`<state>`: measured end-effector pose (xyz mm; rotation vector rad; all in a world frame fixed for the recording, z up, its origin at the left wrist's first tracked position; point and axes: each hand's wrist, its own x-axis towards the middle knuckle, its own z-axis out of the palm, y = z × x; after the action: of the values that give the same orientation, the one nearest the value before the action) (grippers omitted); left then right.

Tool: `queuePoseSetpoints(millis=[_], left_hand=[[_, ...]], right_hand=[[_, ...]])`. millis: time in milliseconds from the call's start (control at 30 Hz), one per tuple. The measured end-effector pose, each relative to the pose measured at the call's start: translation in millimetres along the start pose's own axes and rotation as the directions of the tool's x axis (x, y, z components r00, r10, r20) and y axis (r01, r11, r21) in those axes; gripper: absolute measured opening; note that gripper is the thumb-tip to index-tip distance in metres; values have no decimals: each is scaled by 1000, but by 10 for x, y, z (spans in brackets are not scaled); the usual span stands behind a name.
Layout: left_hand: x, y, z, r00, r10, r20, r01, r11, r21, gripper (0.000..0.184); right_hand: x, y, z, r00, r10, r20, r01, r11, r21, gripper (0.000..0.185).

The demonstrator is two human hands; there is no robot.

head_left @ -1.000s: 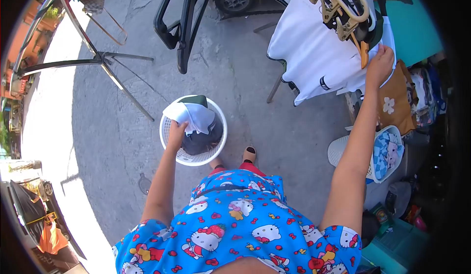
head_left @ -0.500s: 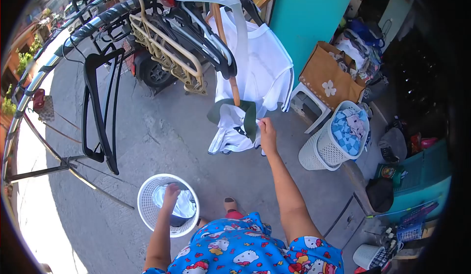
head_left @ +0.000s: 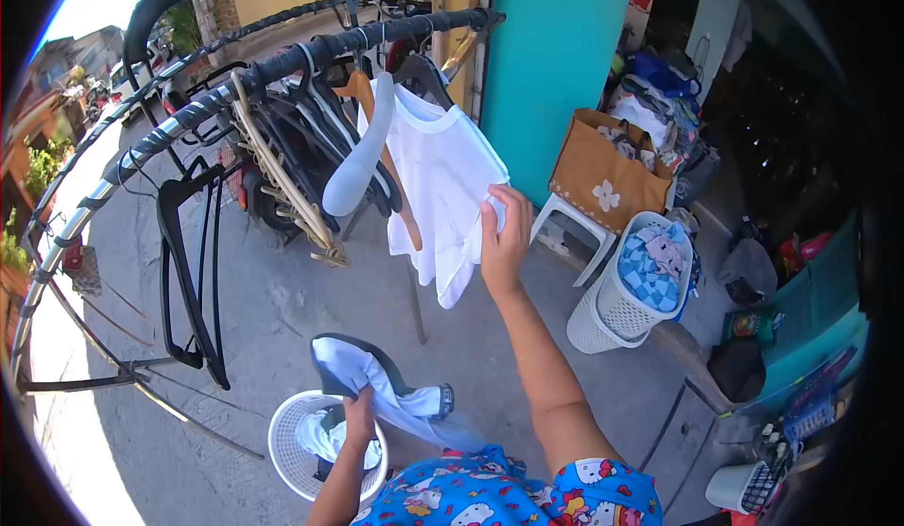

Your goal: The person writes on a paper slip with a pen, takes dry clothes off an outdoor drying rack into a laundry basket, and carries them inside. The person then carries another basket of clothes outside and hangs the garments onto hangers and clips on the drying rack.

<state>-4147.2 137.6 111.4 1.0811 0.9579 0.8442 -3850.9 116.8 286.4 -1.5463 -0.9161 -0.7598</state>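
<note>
My left hand (head_left: 358,415) is closed around a pale garment with dark edging (head_left: 377,375), which spreads above and beside the white laundry basket (head_left: 282,436). More light-coloured clothing (head_left: 330,439) lies inside that basket. Up at the clothes rack (head_left: 325,52), my right hand (head_left: 506,234) pinches the side of a white shirt (head_left: 428,178) hanging from a dark hanger (head_left: 424,74). Just left of the shirt hang a wooden hanger (head_left: 400,192) and a wide pale-grey hanger (head_left: 363,163).
Black hangers (head_left: 184,262) dangle from the rack's left part. At right, a brown bag (head_left: 603,173) rests on a white stool (head_left: 579,225), near stacked white baskets (head_left: 612,314) holding blue patterned cloth. A teal wall (head_left: 556,74) stands behind.
My left hand has risen out of the basket with a garment. My right hand has moved up to the white shirt, away from the green-collared garment it held. The view has shifted.
</note>
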Motion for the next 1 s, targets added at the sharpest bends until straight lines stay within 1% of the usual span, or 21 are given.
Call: queuePoseSetpoints(millis=[33, 100, 167, 200, 233, 267, 300, 333, 400, 433, 467, 500, 533, 600, 633, 733, 800, 833, 900, 967, 1000], left_hand=[[-116, 239, -160, 999, -44, 1, 43, 974, 220, 24], [-248, 469, -406, 996, -59, -73, 67, 990, 121, 28], [-397, 791, -549, 985, -40, -167, 45, 999, 25, 32], [-393, 763, -712, 977, 58, -206, -67, 997, -37, 31], [-534, 1065, -775, 964, 27, -263, -82, 976, -201, 27], [-523, 968, -927, 925, 56, -375, -158, 956, -246, 26], [-519, 916, -1081, 932, 124, -341, -203, 957, -205, 26], [-561, 1005, -1093, 923, 178, -341, -220, 971, -89, 21], [-516, 890, -1331, 928, 178, -328, -185, 983, 10, 22], [-496, 891, -1333, 895, 165, -414, -155, 986, 59, 23], [-496, 1001, -1269, 877, 75, -475, -39, 996, 86, 22], [-430, 864, -1414, 867, 94, -489, -23, 989, 149, 23], [-368, 813, -1474, 864, 137, -484, -77, 987, 142, 25], [-339, 826, -1488, 860, 163, -484, -62, 974, 218, 29], [-314, 782, -1549, 845, 146, -515, 29, 948, 316, 33], [-186, 483, -1824, 841, 193, -505, -22, 945, 326, 34], [-85, 239, -1965, 818, 176, -548, -64, 974, 217, 36], [-39, 131, -2069, 865, 158, -476, -101, 985, 143, 34], [61, -6, -2078, 869, 182, -459, -112, 978, 176, 46], [274, -493, -2452, 891, 71, -449, 98, 934, 343, 60], [296, -446, -2352, 812, -48, -581, 284, 903, 323, 70]], right_hand=[[219, 136, 38, 1000, 27, 8, -25, 984, -176, 24], [447, 530, 248, 998, 35, 47, -18, 945, -326, 30], [512, 895, 479, 979, 114, 167, -76, 974, -215, 29], [626, 931, 434, 979, 125, 163, -85, 970, -229, 26], [553, 858, 469, 965, 152, 215, -103, 969, -224, 25], [519, 817, 491, 992, 70, 101, -49, 980, -194, 23], [481, 793, 476, 984, 148, 95, -135, 982, -130, 22], [418, 853, 495, 995, 78, 58, -70, 989, -128, 21], [293, 933, 494, 998, 42, 53, -31, 980, -197, 20], [231, 970, 486, 999, -23, 48, 32, 978, -206, 19], [177, 994, 471, 997, -60, 58, 71, 973, -218, 18], [130, 1016, 445, 994, -70, 87, 88, 972, -218, 18], [43, 1019, 426, 993, -49, 103, 72, 971, -227, 18], [-92, 1035, 306, 993, -12, 117, 42, 964, -264, 18], [-186, 1071, 256, 993, 19, 119, 17, 956, -294, 18], [-359, 1063, 146, 982, 92, 165, -31, 940, -339, 15], [-391, 1011, 131, 973, 115, 201, -38, 934, -355, 12], [-395, 874, 134, 974, 113, 199, -45, 947, -318, 8], [-496, 929, 196, 966, 111, 234, -25, 939, -343, 5], [-570, 827, 228, 955, 146, 258, -37, 923, -384, 7], [-639, 827, 273, 951, 198, 237, -93, 916, -389, 8]])
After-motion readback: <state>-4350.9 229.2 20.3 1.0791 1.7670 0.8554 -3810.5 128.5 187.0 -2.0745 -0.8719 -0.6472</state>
